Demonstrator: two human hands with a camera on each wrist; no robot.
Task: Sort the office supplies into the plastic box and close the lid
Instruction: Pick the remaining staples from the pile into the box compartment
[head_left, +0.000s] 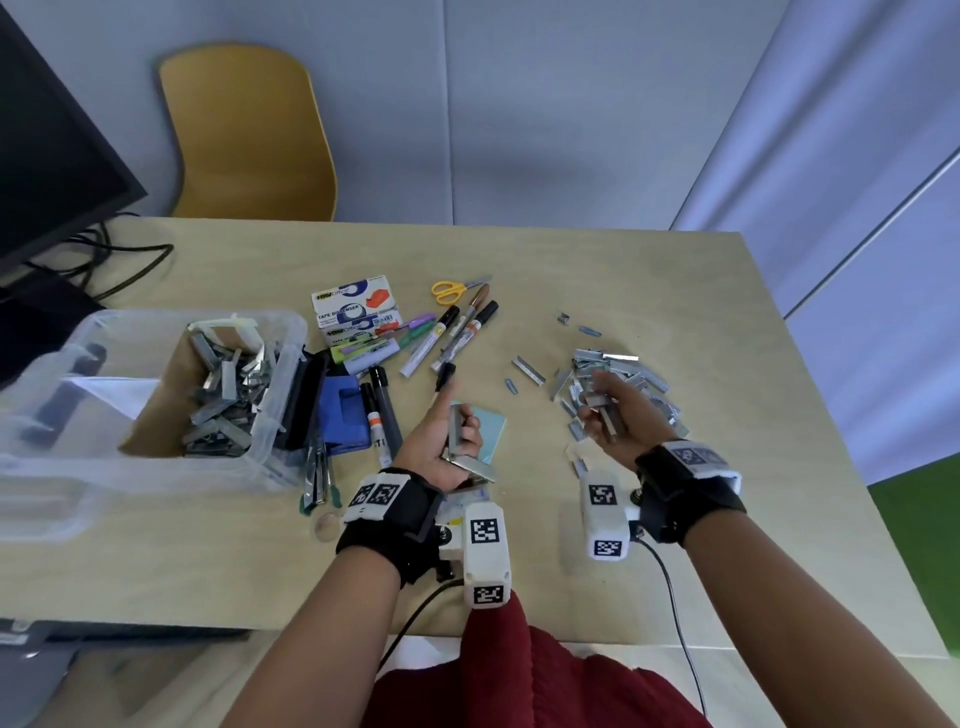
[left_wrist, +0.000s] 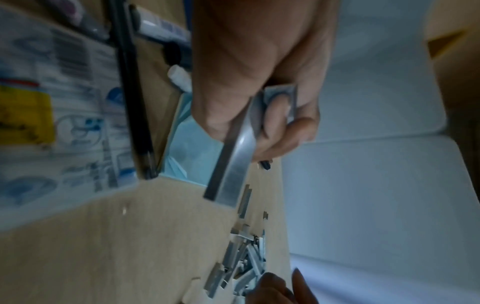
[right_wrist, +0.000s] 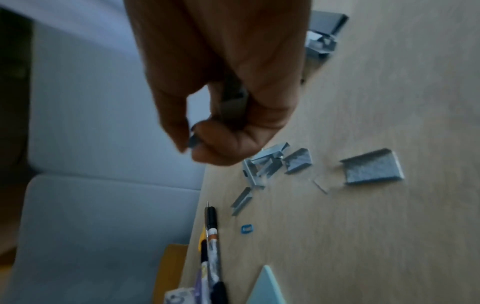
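Observation:
My left hand (head_left: 447, 436) is palm-up over the desk's middle and grips a few silver staple strips (head_left: 470, 462), also seen as staple strips (left_wrist: 233, 164) under its curled fingers (left_wrist: 285, 127). My right hand (head_left: 618, 410) hovers above the loose staple pile (head_left: 623, 374) and pinches more staple strips (head_left: 602, 410), shown dark between its fingers (right_wrist: 233, 135) in the right wrist view. The clear plastic box (head_left: 67, 467) stands at the left, lid off, with many staple strips (head_left: 228, 395) inside.
Markers (head_left: 441, 332), a tape dispenser carton (head_left: 353, 306), yellow scissors (head_left: 452, 291), a blue hole punch (head_left: 340, 410) and a light-blue notepad (head_left: 491, 426) lie between box and pile. A monitor (head_left: 47, 140) and cables sit far left; a yellow chair (head_left: 244, 135) stands behind the desk.

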